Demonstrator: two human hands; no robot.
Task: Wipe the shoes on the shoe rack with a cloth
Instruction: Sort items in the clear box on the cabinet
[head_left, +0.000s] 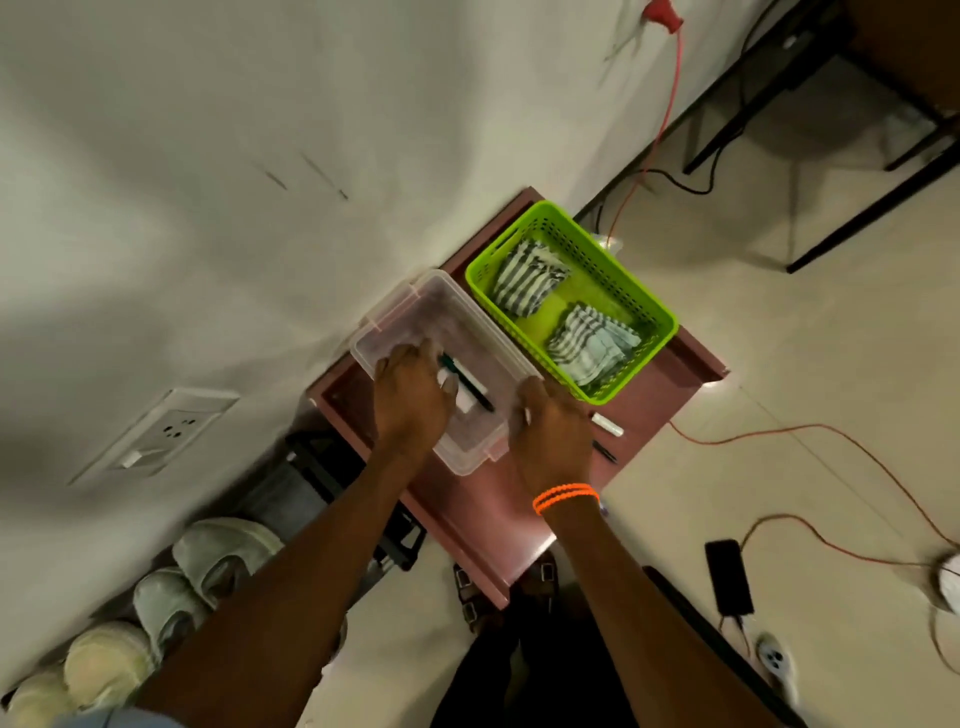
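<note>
Two folded striped cloths (530, 283) (589, 345) lie in a green plastic basket (657, 309) on a pink table (488, 512). Beside the basket stands a clear plastic box (410, 306) holding a dark pen (470, 384) and a white object (465, 402). My left hand (413, 395) reaches into the box with its thumb against the white object; its fingertips are hidden. My right hand (553, 439), with an orange wristband, grips the box's near right rim. Pale shoes (223, 553) (104, 662) sit in a row on the shoe rack at the lower left, along the wall.
A white marker (608, 424) and a black pen (605, 451) lie on the table right of my right hand. An orange cable (810, 428), a black phone (729, 577) and a power strip (776, 660) are on the floor. A wall socket (161, 434) is at the left.
</note>
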